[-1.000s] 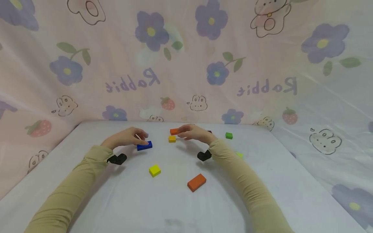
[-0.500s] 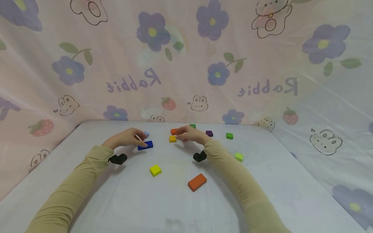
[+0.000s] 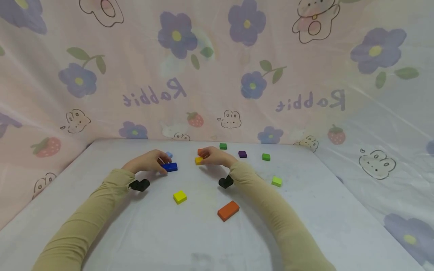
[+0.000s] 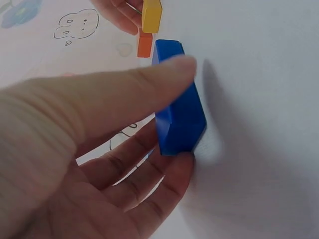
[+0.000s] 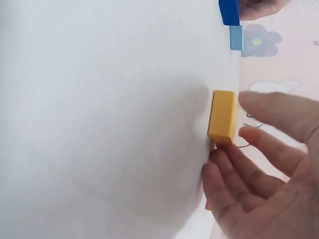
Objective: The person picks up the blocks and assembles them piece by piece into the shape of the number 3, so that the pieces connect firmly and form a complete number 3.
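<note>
My left hand [image 3: 149, 162] is around a dark blue rectangular block [image 3: 171, 166] at the left of the table. In the left wrist view its thumb lies across the front of the block [image 4: 187, 112], with curled fingers behind and at the near end. My right hand [image 3: 217, 157] reaches over a small orange-yellow block [image 3: 198, 161]. In the right wrist view the thumb stands slightly apart from this block [image 5: 222, 117], the other fingers spread below it. An orange block [image 3: 200, 151] just behind is partly hidden by the right hand.
A light blue block [image 3: 169, 154] sits behind the left hand. Toward the front lie a yellow block [image 3: 180, 197] and a larger orange block [image 3: 228, 210]. Dark green [image 3: 223, 146], purple [image 3: 242, 154], green [image 3: 266, 157] and lime [image 3: 276, 181] blocks lie right. A printed curtain [image 3: 217, 75] borders the back.
My right hand has moved left, to the orange-yellow block, uncovering the dark green, purple and lime blocks. My left hand has shifted slightly right, its thumb now in front of the blue block.
</note>
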Available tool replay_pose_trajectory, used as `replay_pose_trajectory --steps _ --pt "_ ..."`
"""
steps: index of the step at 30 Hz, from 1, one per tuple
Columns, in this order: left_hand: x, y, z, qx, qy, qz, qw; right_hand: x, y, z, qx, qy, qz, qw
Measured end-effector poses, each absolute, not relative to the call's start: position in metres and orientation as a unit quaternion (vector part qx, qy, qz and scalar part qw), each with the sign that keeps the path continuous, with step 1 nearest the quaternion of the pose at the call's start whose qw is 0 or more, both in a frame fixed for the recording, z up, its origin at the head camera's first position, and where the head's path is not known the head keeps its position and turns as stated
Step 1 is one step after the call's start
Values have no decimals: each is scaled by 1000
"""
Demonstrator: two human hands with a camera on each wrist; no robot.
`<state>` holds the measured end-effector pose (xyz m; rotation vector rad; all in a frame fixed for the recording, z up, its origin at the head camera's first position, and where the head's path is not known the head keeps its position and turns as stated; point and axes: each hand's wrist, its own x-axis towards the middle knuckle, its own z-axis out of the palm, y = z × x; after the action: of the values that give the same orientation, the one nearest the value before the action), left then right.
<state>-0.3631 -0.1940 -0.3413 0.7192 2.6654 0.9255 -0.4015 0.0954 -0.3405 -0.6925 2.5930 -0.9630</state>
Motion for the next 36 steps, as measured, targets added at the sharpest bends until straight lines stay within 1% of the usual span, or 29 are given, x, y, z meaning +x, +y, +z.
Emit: replay_pose_trajectory --steps 9,18,36 --pt "-362 -195 -340 230 911 323 116 -406 86 -342 -228 914 -312 126" --pt "-365 -196 -343 239 913 312 105 -406 84 -344 -224 915 -315 118" --pt "-364 -194 -344 243 919 294 98 -405 91 -343 -206 922 -304 126"
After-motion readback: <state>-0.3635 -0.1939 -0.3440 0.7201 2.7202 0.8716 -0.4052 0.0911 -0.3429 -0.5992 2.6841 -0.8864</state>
